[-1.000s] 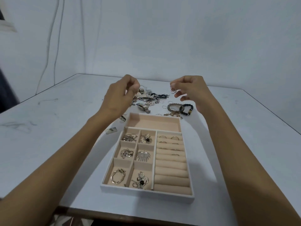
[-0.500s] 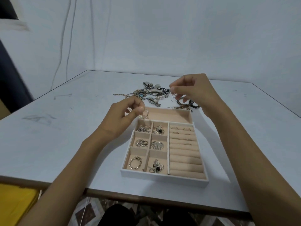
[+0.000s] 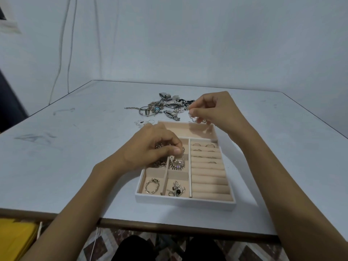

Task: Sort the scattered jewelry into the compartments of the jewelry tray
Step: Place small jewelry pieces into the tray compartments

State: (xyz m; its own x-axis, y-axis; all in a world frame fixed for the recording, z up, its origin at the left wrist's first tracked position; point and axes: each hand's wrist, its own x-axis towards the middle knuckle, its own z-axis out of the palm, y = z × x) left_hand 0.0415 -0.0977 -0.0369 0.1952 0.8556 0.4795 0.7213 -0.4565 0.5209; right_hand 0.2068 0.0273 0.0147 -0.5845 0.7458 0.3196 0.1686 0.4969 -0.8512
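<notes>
Left hand (image 3: 150,149) lowered jewelry (image 3: 171,157) over tray (image 3: 184,201).

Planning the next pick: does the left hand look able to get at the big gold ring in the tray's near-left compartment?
Probably, once freed: the big gold ring lies uncovered, with nothing between it and the left hand, but that hand pinches a small piece.

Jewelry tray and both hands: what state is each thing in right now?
Jewelry tray, partly filled.
Left hand, pinching a small piece above the small compartments.
Right hand, pinching a silver chain over the tray's far edge.
Ring rows, rings in far rows, near rows bare.
Loose pile, unsorted on the table.
</notes>
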